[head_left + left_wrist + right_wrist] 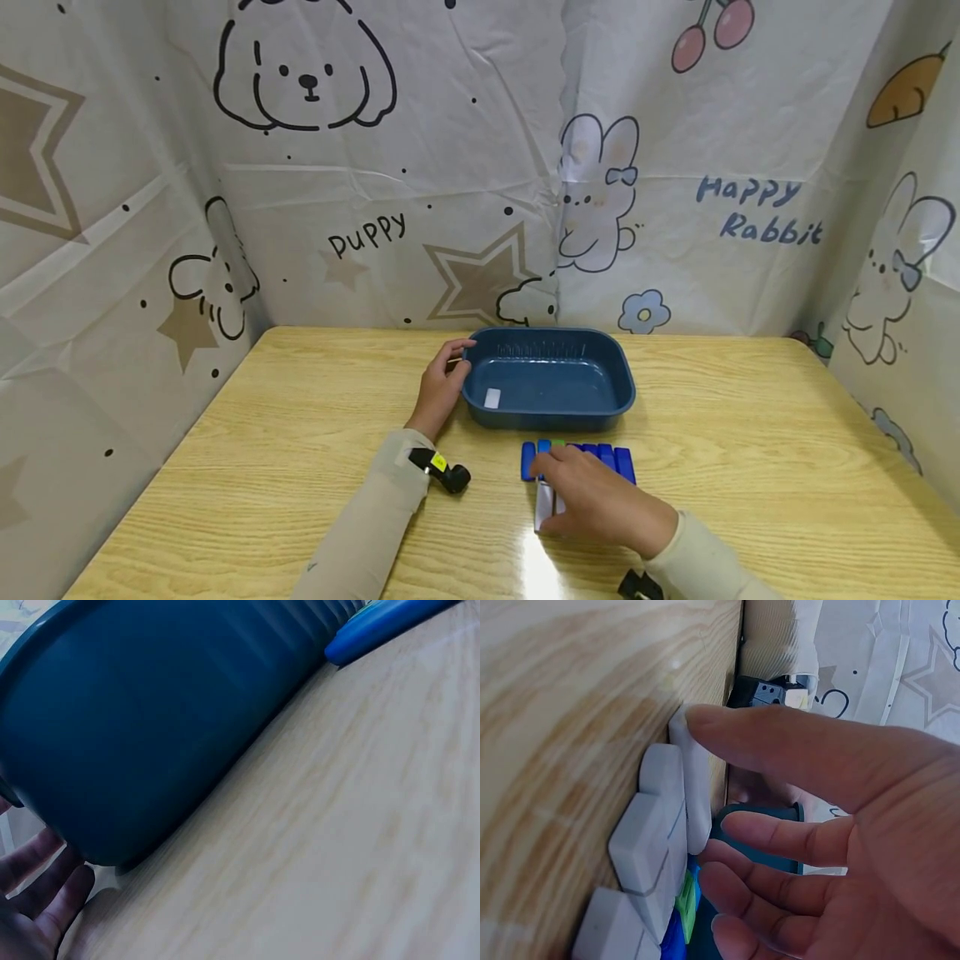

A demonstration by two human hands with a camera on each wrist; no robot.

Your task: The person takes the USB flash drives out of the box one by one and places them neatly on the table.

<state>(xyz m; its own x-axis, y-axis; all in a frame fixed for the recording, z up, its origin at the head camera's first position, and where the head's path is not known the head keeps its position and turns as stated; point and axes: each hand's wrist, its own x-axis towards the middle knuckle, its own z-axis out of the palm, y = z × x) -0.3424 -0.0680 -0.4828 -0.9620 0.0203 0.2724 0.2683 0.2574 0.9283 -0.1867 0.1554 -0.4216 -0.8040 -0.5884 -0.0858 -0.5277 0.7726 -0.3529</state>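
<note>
At the basin's left end my left hand (441, 387) holds the rim of a dark blue plastic basin (547, 421), with its other fingers (64, 900) along the outer wall. A small white block (492, 398) lies inside, near the left corner. My right hand (600, 500) reaches over a row of blocks and grips a long white block (694, 780) by its ends, thumb at one end and fingertips at the other. Beside it lie more white blocks (641, 844), partly hidden from the head view. Beyond are several blue blocks (624, 465) and a green block (558, 444).
The wood-grain table (750, 442) carries the basin at its back middle. A printed curtain (480, 167) with cartoon animals hangs behind and at both sides. Small black cameras sit on both wrists, the left camera (450, 477) having a yellow label.
</note>
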